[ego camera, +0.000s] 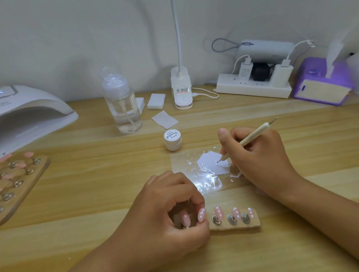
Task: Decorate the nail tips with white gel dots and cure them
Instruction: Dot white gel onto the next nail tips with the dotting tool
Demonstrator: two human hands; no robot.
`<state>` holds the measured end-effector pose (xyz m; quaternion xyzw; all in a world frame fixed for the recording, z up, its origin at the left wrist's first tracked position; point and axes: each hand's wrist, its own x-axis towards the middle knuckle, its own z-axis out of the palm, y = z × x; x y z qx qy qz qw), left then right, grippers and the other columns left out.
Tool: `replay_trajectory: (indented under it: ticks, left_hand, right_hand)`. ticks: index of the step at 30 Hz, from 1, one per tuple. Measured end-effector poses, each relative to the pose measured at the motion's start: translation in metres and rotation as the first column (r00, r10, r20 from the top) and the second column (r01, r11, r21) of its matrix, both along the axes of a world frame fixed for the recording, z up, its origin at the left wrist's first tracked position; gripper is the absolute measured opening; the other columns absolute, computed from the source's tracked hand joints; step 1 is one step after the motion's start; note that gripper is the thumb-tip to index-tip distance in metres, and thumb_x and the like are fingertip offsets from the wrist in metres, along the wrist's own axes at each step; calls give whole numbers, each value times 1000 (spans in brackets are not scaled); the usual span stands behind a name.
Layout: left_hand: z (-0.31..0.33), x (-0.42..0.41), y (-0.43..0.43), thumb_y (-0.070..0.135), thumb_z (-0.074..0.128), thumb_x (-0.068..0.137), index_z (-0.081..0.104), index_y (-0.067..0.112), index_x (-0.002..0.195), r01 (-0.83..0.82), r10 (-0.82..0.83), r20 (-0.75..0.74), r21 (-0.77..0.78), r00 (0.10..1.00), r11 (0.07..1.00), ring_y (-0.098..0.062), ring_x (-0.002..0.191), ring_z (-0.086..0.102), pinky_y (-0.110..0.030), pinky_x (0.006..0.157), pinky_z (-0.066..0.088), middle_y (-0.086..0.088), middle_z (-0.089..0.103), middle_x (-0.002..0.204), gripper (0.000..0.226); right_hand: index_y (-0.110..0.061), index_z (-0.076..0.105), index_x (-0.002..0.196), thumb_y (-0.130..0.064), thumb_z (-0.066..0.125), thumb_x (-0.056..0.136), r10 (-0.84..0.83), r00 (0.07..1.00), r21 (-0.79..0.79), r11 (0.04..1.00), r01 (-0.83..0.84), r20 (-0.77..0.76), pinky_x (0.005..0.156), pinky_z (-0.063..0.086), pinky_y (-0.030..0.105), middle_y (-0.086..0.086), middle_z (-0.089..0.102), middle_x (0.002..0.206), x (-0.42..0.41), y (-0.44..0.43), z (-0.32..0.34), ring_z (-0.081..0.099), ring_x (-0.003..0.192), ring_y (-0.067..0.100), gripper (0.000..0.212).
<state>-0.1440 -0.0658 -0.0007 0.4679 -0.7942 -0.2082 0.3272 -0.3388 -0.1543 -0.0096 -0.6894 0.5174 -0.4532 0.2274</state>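
A small wooden strip (254,225) near the table's front edge carries several pink nail tips (218,212) on metal studs, most with white dots. My left hand (167,210) grips the strip's left end, fingers curled over it. My right hand (257,153) holds a dotting tool (246,142) like a pen. Its metal point touches the white gel puddle (211,162) on a clear palette sheet (184,162). A closed white gel jar (172,139) stands behind the sheet.
A white curing lamp (25,113) sits at the far left, with a larger board of pink tips (18,184) in front of it. A clear pump bottle (122,103), wipes (164,119), a desk lamp base (181,88), a power strip (252,87) and a purple device (322,82) line the back.
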Motion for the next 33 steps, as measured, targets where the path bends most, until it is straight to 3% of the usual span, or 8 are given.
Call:
replay_trajectory:
  ticks: [3, 9, 17, 21, 23, 26, 29, 33]
  left_hand:
    - [-1, 0, 0, 28, 69, 67, 58, 29, 68, -15, 15, 5, -5, 1000, 1000, -10, 72, 55, -26, 69, 40, 8, 59, 74, 11]
    - [0, -2, 1, 37, 67, 66, 59, 32, 76, -72, 74, 71, -38, 995, 997, -9, 87, 55, -25, 85, 37, 15, 56, 85, 13]
    - [-1, -3, 2, 57, 66, 60, 57, 40, 98, -126, 127, 161, -13, 979, 992, 2, 100, 54, -24, 93, 32, 23, 53, 99, 42]
    - [-3, -5, 3, 61, 62, 60, 58, 42, 104, -142, 141, 194, -8, 971, 990, 1, 104, 50, -23, 96, 29, 24, 52, 101, 48]
    - [-3, -5, 2, 62, 62, 59, 59, 43, 105, -142, 140, 204, -3, 969, 990, 2, 106, 49, -23, 97, 28, 25, 52, 102, 50]
    - [-3, -4, 2, 63, 63, 57, 58, 43, 105, -141, 137, 221, 4, 966, 990, 3, 107, 49, -23, 98, 27, 26, 51, 103, 52]
    - [-2, -5, 2, 64, 62, 56, 60, 41, 102, -153, 152, 232, -15, 961, 988, 4, 104, 50, -24, 97, 28, 26, 53, 101, 51]
    - [-3, -7, 1, 63, 62, 55, 63, 39, 99, -167, 174, 224, -52, 959, 985, 3, 99, 53, -24, 95, 29, 23, 56, 97, 50]
  right_hand:
    - [-3, 59, 59, -37, 60, 98, -6, 1000, -3, 1000, 6, 1, 56, 52, 51, 5, 54, 48, 0, 0, 0, 62, 50, -2, 52]
    - [-3, 59, 59, -37, 60, 98, -6, 1000, 8, 1000, 6, -9, 57, 51, 51, 5, 51, 47, 0, 0, 1, 60, 51, -2, 51]
    - [-3, 59, 59, -37, 59, 98, 9, 999, 1, 1000, -9, 30, 56, 51, 50, 3, 53, 47, -1, -1, -1, 60, 51, -1, 52]
    - [-11, 63, 58, -39, 58, 94, 5, 988, -11, 1000, -3, 156, 50, 41, 30, -7, 56, 46, -4, -6, -1, 56, 47, 3, 46]
    - [-16, 64, 57, -38, 59, 94, 13, 961, -5, 1000, -12, 276, 48, 38, 19, -5, 54, 44, -6, -10, 1, 51, 43, 4, 43]
    - [-15, 64, 54, -33, 60, 94, 22, 907, 8, 1000, -28, 420, 46, 37, 15, -3, 49, 40, -7, -16, 3, 46, 41, 5, 44]
    - [-15, 62, 52, -27, 60, 96, 24, 898, -5, 1000, -25, 439, 46, 37, 15, -5, 47, 40, -11, -20, 7, 45, 40, 5, 46]
    - [-2, 58, 58, -24, 63, 97, 89, 945, -78, 995, -67, 316, 48, 40, 13, -5, 48, 42, -22, -24, 14, 53, 43, 2, 45]
